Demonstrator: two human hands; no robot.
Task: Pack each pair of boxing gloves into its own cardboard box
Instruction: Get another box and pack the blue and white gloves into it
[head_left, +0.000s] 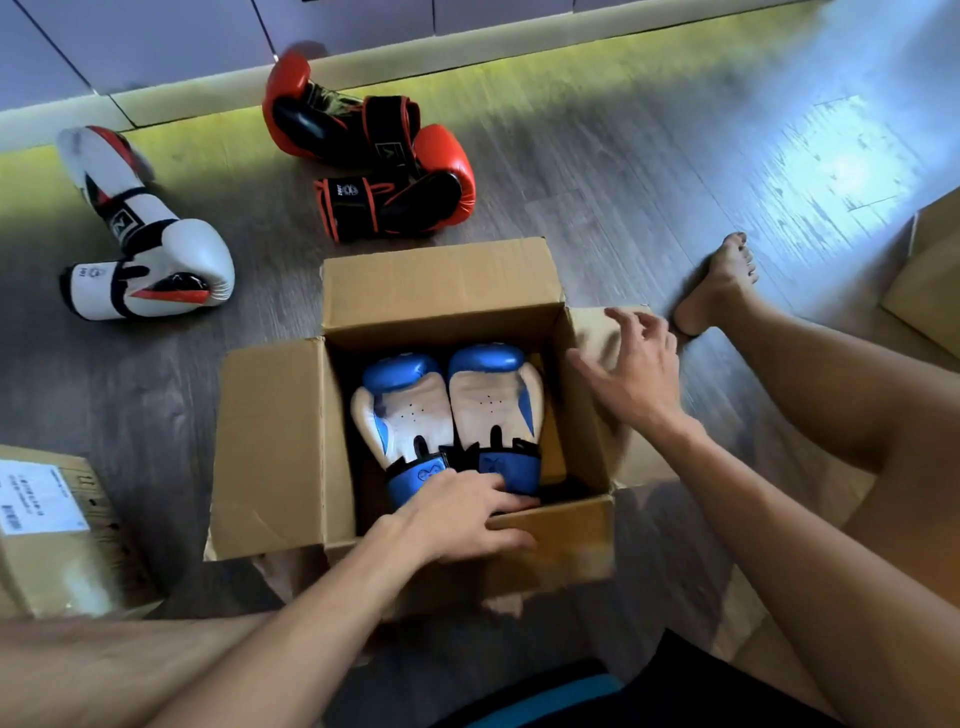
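An open cardboard box (441, 291) stands on the floor in front of me, its flaps spread out. A blue and white pair of boxing gloves (452, 410) lies side by side inside it, palms up. My left hand (462, 512) rests on the near edge of the box, fingers straight, touching the blue cuffs. My right hand (631, 364) hovers over the right flap with fingers relaxed and spread. A red and black pair of gloves (374, 150) lies on the floor beyond the box. A white pair of gloves (145, 228) lies at the far left.
A closed cardboard box (57, 525) with a white label sits at the near left. Another cardboard box (930, 280) shows at the right edge. My bare legs and foot (722, 286) stretch out on the right. A wall skirting runs along the back.
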